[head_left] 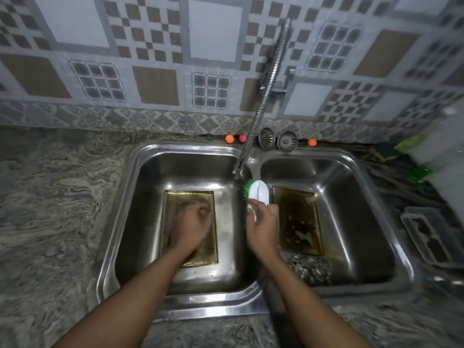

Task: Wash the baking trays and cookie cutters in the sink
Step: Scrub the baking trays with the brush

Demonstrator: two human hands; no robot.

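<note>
your right hand (263, 228) is wrapped round the handle of the white scrub brush (258, 194). its green bristles face left. it is held over the divider between the two basins of the sink (140, 177), just below the tap nozzle (238, 170). your left hand (193, 226) sits on the baking tray (208, 247) lying flat in the left basin. its fingers look bent, but i cannot tell whether they pinch something or only press. the two hands are apart.

the second baking tray (298, 219), dark with burnt-on residue, lies in the right basin, with the cookie cutters (311, 268) heaped at its near edge.

here is what could go wrong, as i judge it:

- the tray under your left hand looks wet and rests on smooth steel. a hard brush stroke could skate it into the basin wall unless you bear down on it.
- the brush is close to the nozzle, so a careless lift could knock the hose.
- the cutters have thin metal edges, so reaching blind into that heap could nick a finger.
- a drain strainer (266, 141) stands on the back ledge. the drains themselves are hidden, so a small cutter might lodge in one.
</note>
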